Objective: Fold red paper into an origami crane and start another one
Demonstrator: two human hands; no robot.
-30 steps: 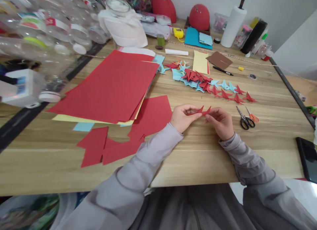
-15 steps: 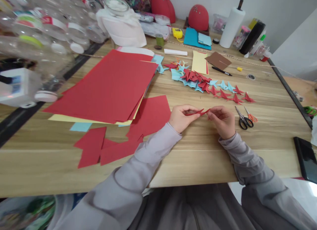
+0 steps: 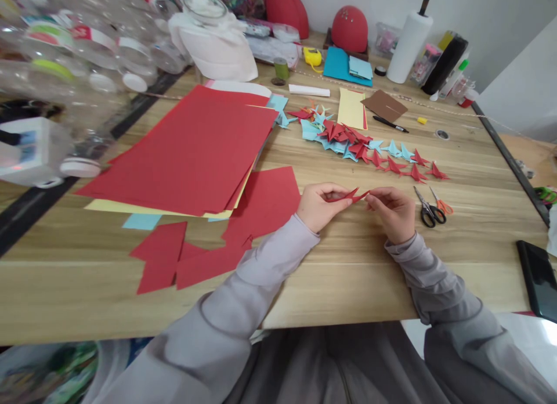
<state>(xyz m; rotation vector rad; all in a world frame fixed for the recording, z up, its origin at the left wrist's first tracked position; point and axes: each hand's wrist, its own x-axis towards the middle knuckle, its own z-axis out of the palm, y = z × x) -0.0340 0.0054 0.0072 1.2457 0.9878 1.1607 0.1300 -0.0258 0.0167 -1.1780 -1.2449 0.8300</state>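
Observation:
Between my hands is a small folded red paper crane [image 3: 354, 195], with two thin points standing out of it. My left hand [image 3: 322, 205] is closed on its body, which the fingers partly hide. My right hand [image 3: 392, 211] pinches the tip of the right-hand point between thumb and forefinger. Beyond my hands lies a heap of finished red paper cranes [image 3: 343, 136], mixed with light blue paper cranes [image 3: 393, 148] that trail off to the right. Scissors with black handles [image 3: 430, 212] rest on the table just right of my right hand, beside an orange-handled pair [image 3: 444, 206].
A stack of red paper sheets [image 3: 187, 151] covers the left of the table [image 3: 331, 294], with red offcuts [image 3: 209, 264] in front. Plastic bottles [image 3: 96, 50] crowd the far left. A black phone [image 3: 538, 279] lies at the right edge. A yellow tape measure [image 3: 312, 57] sits behind.
My right hand has shifted very slightly to the right, still pinching the point. The left hand keeps its hold on the paper crane.

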